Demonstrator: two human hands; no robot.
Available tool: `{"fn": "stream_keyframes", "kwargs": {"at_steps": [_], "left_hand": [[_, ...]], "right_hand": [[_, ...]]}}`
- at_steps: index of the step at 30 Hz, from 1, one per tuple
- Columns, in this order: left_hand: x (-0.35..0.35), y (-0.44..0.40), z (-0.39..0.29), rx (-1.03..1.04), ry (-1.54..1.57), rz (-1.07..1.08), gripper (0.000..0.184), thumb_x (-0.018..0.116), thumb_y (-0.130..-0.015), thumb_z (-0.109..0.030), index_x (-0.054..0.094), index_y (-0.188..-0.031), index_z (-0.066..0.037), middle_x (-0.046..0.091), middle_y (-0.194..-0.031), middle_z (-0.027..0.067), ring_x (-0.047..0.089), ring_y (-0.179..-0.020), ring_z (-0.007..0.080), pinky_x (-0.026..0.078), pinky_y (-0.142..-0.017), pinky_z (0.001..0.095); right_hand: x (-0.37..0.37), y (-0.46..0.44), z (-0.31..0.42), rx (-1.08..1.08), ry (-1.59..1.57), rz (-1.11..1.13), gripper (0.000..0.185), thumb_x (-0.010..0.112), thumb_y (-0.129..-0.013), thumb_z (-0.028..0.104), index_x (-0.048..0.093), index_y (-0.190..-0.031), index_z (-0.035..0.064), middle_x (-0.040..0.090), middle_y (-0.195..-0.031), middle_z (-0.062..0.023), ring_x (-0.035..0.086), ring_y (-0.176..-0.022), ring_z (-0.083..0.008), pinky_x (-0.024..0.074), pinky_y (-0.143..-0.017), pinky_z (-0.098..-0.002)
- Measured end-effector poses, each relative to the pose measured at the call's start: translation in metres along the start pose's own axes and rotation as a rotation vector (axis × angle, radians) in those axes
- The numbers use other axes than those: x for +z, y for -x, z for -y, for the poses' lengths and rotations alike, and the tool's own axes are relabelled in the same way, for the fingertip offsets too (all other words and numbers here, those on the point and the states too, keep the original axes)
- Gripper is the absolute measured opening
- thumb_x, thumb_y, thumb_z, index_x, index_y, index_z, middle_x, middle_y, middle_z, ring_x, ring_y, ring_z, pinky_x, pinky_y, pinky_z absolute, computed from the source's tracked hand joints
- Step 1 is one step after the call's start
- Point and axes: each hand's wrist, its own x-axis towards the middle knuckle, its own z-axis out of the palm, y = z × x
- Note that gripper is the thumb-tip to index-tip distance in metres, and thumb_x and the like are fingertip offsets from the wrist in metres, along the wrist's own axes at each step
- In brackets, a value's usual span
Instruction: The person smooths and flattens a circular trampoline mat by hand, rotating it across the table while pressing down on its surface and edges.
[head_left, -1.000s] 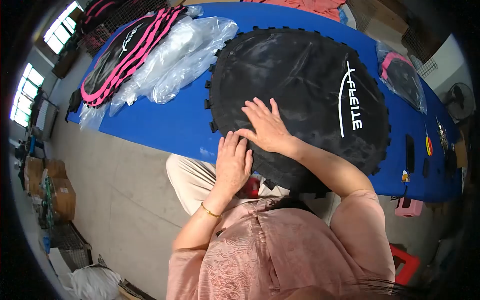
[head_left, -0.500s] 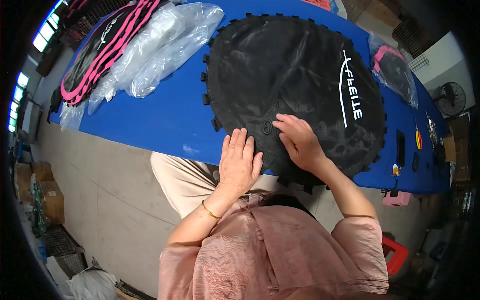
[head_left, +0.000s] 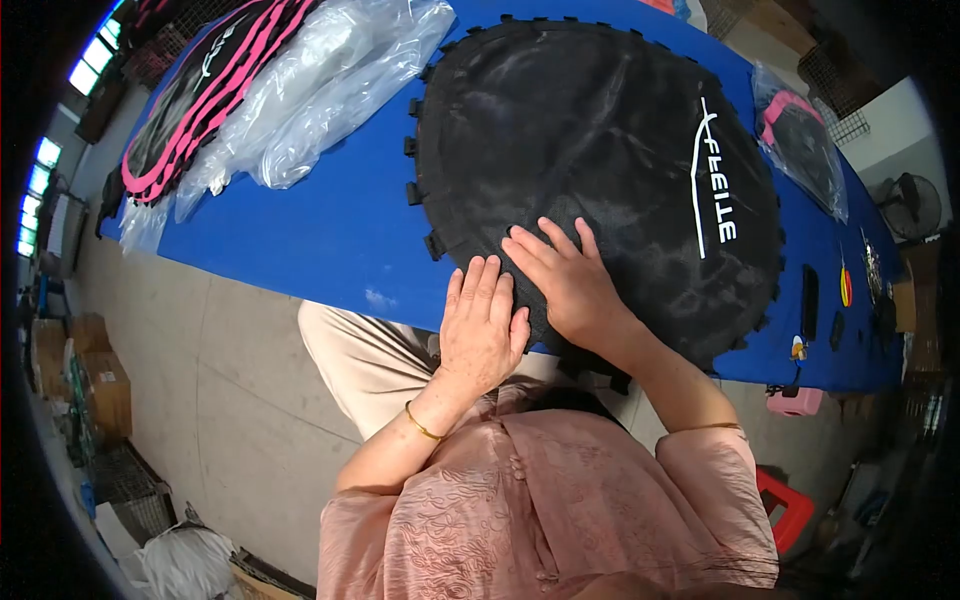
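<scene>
A round black fabric piece point(head_left: 600, 160) with tabs round its rim and white lettering lies flat on the blue table point(head_left: 300, 240). My left hand point(head_left: 480, 325) rests on its near left edge, fingers extended and close together, with nothing held. Just to the right, my right hand point(head_left: 570, 285) lies palm down on the fabric with its fingers spread. The fingertips of my right hand are near those of my left. Whatever is beneath the two palms is hidden.
Clear plastic bags point(head_left: 320, 90) lie at the left beside pink-and-black round pieces point(head_left: 190, 110). A bagged pink-and-black piece point(head_left: 800, 140) is at the right, near a black strip-like object point(head_left: 809, 300) and a red-and-yellow item point(head_left: 845, 287). A red stool point(head_left: 785, 510) stands below.
My right hand has moved left over the small black loop seen half a second ago, covering it, and its fingers have spread. My left hand has stayed near the edge.
</scene>
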Motion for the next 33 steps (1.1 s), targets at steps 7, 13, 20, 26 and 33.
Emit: {"fn": "stream_keyframes", "kwargs": {"at_steps": [7, 13, 20, 26, 33], "left_hand": [[0.002, 0.001, 0.003, 0.008, 0.016, -0.003, 0.048, 0.069, -0.091, -0.023, 0.060, -0.128, 0.005, 0.054, -0.143, 0.0264, 0.049, -0.138, 0.0436, 0.037, -0.116, 0.0578], [0.005, 0.003, 0.004, 0.011, 0.018, -0.038, 0.046, 0.070, -0.091, -0.023, 0.061, -0.125, 0.005, 0.056, -0.141, 0.0269, 0.050, -0.137, 0.0440, 0.037, -0.116, 0.0579], [-0.001, 0.006, 0.008, 0.002, 0.103, -0.036, 0.042, 0.073, -0.090, -0.019, 0.061, -0.123, 0.005, 0.055, -0.142, 0.0272, 0.049, -0.139, 0.0437, 0.036, -0.119, 0.0560], [-0.006, 0.004, 0.006, -0.004, 0.149, -0.040, 0.036, 0.071, -0.092, -0.017, 0.062, -0.121, 0.004, 0.056, -0.141, 0.0270, 0.050, -0.138, 0.0429, 0.035, -0.120, 0.0551], [-0.078, -0.016, -0.026, -0.092, 0.602, -0.004, 0.010, 0.068, -0.094, -0.006, 0.069, -0.102, 0.000, 0.070, -0.105, 0.0169, 0.066, -0.103, 0.0375, 0.049, -0.100, 0.0495]], "right_hand": [[-0.006, 0.022, 0.017, 0.040, 0.111, 0.028, 0.057, 0.055, -0.091, 0.000, 0.055, -0.147, 0.0068, 0.053, -0.153, -0.0103, 0.044, -0.142, -0.0377, 0.0204, -0.121, -0.0635], [0.005, -0.014, 0.009, 0.077, 0.132, -0.038, 0.055, 0.058, -0.092, 0.004, 0.055, -0.147, 0.0077, 0.053, -0.153, -0.0104, 0.046, -0.141, -0.0390, 0.0228, -0.120, -0.0643], [-0.006, 0.007, 0.007, 0.040, 0.105, 0.003, 0.060, 0.055, -0.088, -0.004, 0.056, -0.147, 0.0104, 0.054, -0.153, -0.0063, 0.048, -0.140, -0.0382, 0.0238, -0.120, -0.0626], [-0.042, 0.071, 0.020, 0.123, 0.258, 0.165, 0.072, 0.057, -0.082, -0.010, 0.055, -0.148, 0.0163, 0.053, -0.154, -0.0005, 0.043, -0.144, -0.0324, 0.0192, -0.124, -0.0595], [-0.035, 0.084, 0.023, 0.216, 0.224, 0.140, 0.071, 0.058, -0.082, -0.009, 0.054, -0.149, 0.0157, 0.051, -0.155, -0.0012, 0.042, -0.145, -0.0312, 0.0199, -0.124, -0.0578]]}}
